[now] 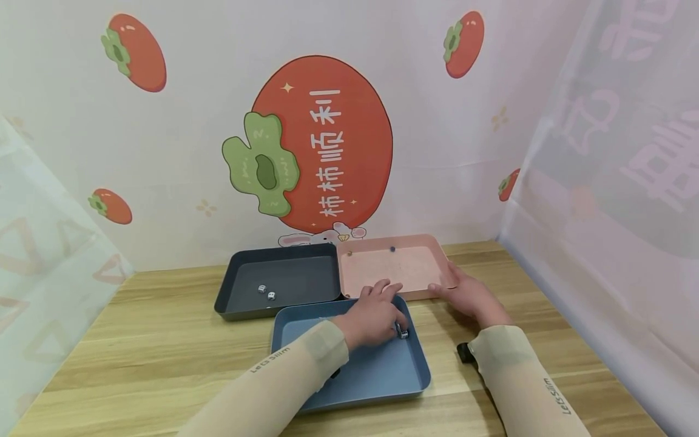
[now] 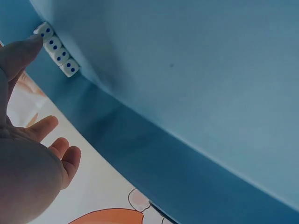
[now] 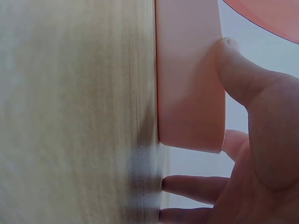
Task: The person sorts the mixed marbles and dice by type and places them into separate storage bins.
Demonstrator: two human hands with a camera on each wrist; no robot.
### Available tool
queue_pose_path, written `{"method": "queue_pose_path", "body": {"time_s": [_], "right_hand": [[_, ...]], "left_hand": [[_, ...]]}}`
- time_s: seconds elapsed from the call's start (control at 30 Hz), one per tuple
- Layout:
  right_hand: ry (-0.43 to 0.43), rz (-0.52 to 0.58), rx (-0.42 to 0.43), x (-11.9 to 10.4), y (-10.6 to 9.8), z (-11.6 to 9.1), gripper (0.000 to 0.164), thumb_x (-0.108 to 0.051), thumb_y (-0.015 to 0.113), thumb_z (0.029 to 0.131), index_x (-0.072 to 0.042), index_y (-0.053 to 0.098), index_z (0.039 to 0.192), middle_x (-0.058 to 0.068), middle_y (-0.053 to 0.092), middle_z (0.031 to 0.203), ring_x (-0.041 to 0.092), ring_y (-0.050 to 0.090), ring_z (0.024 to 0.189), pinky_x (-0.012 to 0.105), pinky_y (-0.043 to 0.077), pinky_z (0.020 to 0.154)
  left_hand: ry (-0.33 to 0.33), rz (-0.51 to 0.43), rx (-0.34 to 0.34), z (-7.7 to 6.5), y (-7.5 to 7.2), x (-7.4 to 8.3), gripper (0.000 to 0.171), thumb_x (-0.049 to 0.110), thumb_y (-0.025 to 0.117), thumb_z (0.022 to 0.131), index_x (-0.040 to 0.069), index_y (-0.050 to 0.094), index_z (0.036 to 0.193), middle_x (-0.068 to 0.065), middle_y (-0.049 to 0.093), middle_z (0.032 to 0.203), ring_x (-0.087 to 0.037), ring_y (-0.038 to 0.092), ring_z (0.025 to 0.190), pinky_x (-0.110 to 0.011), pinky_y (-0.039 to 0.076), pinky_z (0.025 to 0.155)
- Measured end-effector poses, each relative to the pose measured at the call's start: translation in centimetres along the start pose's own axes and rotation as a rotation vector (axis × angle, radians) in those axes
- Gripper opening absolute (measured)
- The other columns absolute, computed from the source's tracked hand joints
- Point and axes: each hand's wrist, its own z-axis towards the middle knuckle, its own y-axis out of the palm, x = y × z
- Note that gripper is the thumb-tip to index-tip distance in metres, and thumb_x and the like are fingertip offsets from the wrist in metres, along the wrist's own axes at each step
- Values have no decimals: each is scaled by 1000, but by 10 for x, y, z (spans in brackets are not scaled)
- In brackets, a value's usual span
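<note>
My left hand reaches into the blue tray. Its thumb and index finger pinch the end die of a short row of white dice with blue pips, partly hiding it. The row lies along the tray wall, while the other fingers spread toward the rim. At the pink tray's front right corner rests my right hand, its thumb on the rim and the other fingers extended beside the outer wall.
To the left stands a dark grey tray with white dice near its front. A few tiny dark and gold pieces lie inside the pink tray. The wooden table meets a printed curtain at the back.
</note>
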Motion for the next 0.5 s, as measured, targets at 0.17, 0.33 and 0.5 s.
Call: {"method": "queue_pose_path", "body": {"time_s": [0.17,0.33,0.5], "right_hand": [[0,-3,0,0,1,0,104,-72,50,78,-13,4,151,31,23,145,49,29,126,63,24,97],[-1,-1,-4,-1,1,0,102,-71,50,80,-13,4,151,30,22,145,50,28,126,64,23,97],[13,25,-9,1,0,0,103,-71,52,78,-16,3,151,30,20,146,49,26,127,64,21,97]], "left_hand": [[14,0,7,0,3,0,11,27,67,85,38,71,87,-4,32,146,-26,19,134,-47,25,102],[48,12,18,0,2,1,19,23,65,85,39,72,92,-2,31,147,-24,18,135,-46,23,102],[59,47,-4,-1,3,0,15,24,65,86,36,74,90,-5,33,146,-25,20,133,-45,25,101]]}}
